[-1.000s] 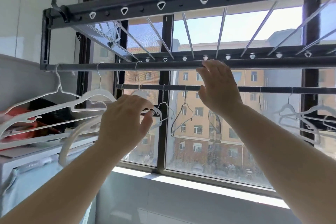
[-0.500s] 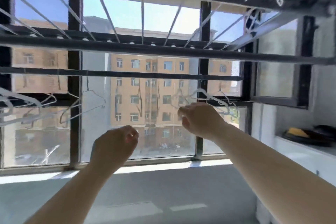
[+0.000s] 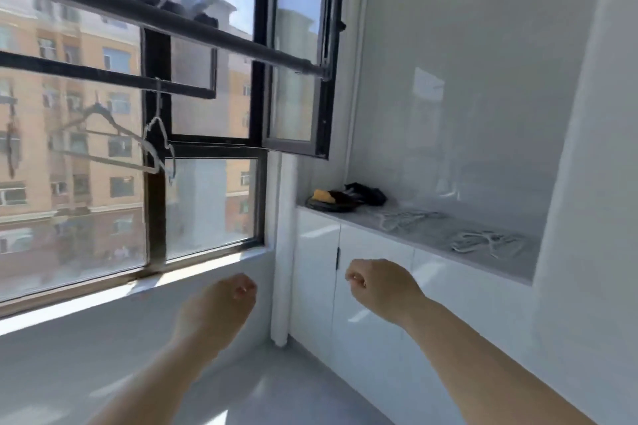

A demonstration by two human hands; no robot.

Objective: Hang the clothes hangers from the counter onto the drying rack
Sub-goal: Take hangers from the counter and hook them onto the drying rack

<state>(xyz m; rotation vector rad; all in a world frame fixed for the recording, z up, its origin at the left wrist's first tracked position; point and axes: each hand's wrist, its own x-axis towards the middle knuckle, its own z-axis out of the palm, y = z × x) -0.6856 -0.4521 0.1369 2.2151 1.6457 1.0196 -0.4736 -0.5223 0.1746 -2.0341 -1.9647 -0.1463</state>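
The dark drying rack [image 3: 193, 24] runs along the window at upper left, and one white hanger [image 3: 159, 145] hangs from its lower bar. On the white counter [image 3: 431, 235] to the right lie two small piles of white hangers [image 3: 407, 217], the nearer pile of hangers [image 3: 486, 242] further right. My left hand [image 3: 224, 304] and my right hand [image 3: 379, 285] hang low in front of the cabinet, fingers loosely curled, holding nothing. Both hands are well below and short of the counter.
A dark tray [image 3: 331, 205] with a yellow item and black cloth sits at the counter's far end. White cabinet doors [image 3: 317, 269] stand below the counter. An open window sash [image 3: 297, 55] juts into the room above. The window sill [image 3: 103, 286] runs along the left.
The view has swung right from the rack to the counter. Both hands have dropped from the rack's height to low in front of me, and neither holds anything.
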